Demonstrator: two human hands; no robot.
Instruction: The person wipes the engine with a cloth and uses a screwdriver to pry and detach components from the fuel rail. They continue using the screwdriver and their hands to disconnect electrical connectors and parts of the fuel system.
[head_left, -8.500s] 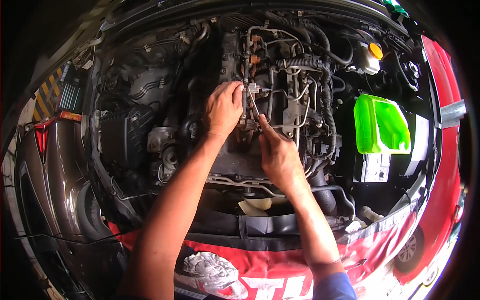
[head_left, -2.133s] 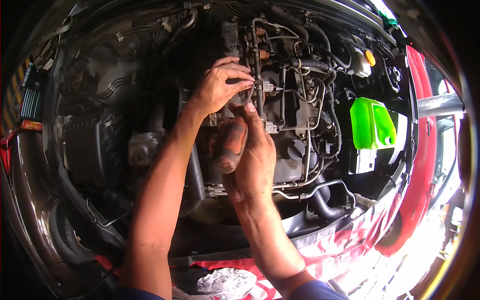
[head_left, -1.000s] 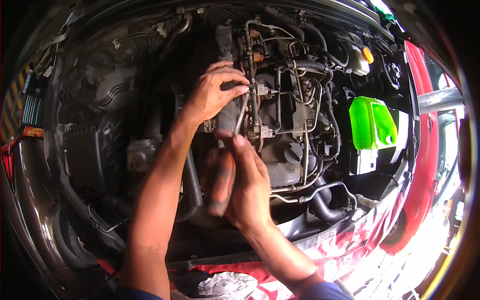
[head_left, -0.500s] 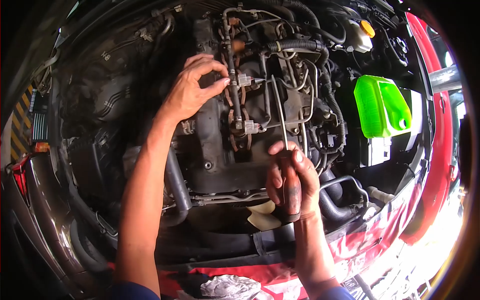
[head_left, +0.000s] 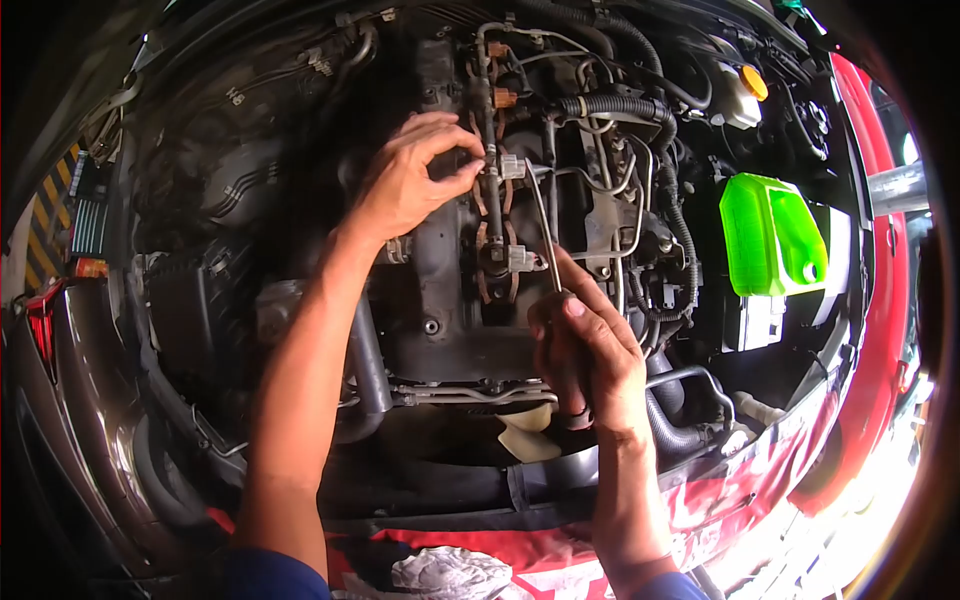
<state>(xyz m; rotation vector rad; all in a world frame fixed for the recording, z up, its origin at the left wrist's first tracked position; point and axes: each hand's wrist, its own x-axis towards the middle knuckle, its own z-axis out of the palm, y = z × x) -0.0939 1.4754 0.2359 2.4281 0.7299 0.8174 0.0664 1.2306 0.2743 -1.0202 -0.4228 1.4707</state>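
Note:
My left hand (head_left: 412, 180) reaches over the engine, with thumb and index finger pinched together beside a metal rail (head_left: 487, 125). Anything between those fingertips is too small to make out. Just right of them a grey electrical connector (head_left: 512, 167) sits on the rail. In my right hand (head_left: 612, 355) is a screwdriver (head_left: 547, 225) with a worn reddish handle, its index finger stretched along the long shaft. The shaft points up, and its tip is at the connector's right side; whether it touches cannot be seen. A second grey connector (head_left: 522, 259) lies lower on the rail.
Hoses and metal pipes (head_left: 640, 190) crowd the engine's right side. A cut green plastic container (head_left: 760, 235) stands on the right, below a reservoir with a yellow cap (head_left: 753, 83). A red cover (head_left: 720, 490) and crumpled white cloth (head_left: 452, 573) lie along the front edge.
The screwdriver tip has come left, closer to the grey connector, and my right index finger now extends along the shaft. My left hand keeps its pinch. The whole view has shifted slightly.

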